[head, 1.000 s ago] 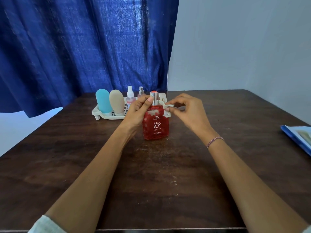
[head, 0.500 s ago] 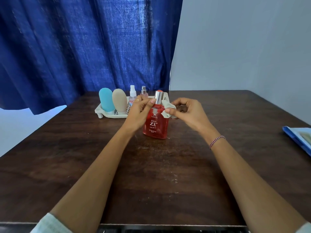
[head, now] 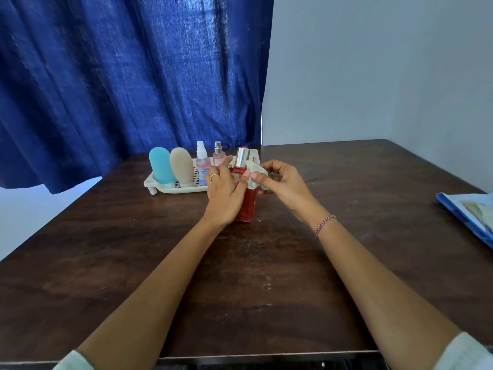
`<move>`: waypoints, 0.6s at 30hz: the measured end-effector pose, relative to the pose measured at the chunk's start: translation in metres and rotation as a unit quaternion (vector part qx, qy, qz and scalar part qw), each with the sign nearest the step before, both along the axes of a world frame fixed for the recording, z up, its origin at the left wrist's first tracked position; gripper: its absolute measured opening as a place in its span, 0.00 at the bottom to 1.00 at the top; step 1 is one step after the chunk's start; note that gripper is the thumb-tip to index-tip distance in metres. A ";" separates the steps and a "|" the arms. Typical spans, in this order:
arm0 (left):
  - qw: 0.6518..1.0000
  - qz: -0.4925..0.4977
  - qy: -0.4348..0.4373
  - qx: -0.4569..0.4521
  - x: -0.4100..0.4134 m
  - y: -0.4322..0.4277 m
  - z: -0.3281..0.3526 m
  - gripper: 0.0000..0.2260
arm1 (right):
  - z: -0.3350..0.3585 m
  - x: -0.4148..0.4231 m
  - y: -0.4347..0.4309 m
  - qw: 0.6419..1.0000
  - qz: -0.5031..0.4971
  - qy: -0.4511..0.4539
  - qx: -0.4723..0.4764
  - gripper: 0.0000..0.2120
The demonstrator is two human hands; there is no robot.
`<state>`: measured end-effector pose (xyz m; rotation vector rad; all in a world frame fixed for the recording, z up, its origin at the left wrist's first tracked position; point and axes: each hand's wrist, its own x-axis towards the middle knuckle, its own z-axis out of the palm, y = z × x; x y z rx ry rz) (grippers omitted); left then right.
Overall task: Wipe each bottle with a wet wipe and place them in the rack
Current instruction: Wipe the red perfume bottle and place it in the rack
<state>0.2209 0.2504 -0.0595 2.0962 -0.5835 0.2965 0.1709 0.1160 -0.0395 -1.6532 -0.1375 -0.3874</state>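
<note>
On worktop (head: 240, 276), centre: red bottle (head: 246, 206) stood upright, silver-capped. Left hand (head: 224, 193) gripped its near side, fingers curled round. Right hand (head: 285, 188) pinched a crumpled wipe (head: 254, 173) against the bottle's shoulder, under the cap. Right edge: blue packet (head: 469, 212). Just behind the bottle: white rack (head: 160, 184) held teal bottle (head: 159, 165), beige bottle (head: 181, 166) and two sprays (head: 202, 162). Beyond hung a curtain (head: 133, 76).

The red bottle (head: 246, 206) has a shiny silver cap (head: 242, 157); the wipe (head: 254, 173) is off-white. The cream rack (head: 184, 186), slotted in a grid, holds a teal bottle (head: 160, 165), a beige bottle (head: 182, 166), a pale pink spray bottle (head: 202, 164) topped white, and a small pink bottle (head: 218, 157) topped silver. The bench (head: 240, 276) is dark brown wood grain with pale scuffs. The far curtain (head: 133, 76) is deep blue and the wall (head: 373, 62) is pale grey.
</note>
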 end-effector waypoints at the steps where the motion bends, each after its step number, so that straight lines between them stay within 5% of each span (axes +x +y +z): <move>1: 1.000 -0.003 0.003 -0.003 0.000 0.001 -0.001 0.29 | 0.000 0.000 0.000 1.000 0.009 0.006 0.011 0.05; 10: 0.998 0.028 -0.026 0.050 -0.007 0.000 -0.003 0.45 | 0.000 0.001 -0.001 0.988 0.092 0.048 0.113 0.05; 18: 0.983 0.087 -0.105 0.123 -0.011 0.001 -0.008 0.37 | 0.001 -0.002 0.004 0.981 0.108 0.045 0.152 0.08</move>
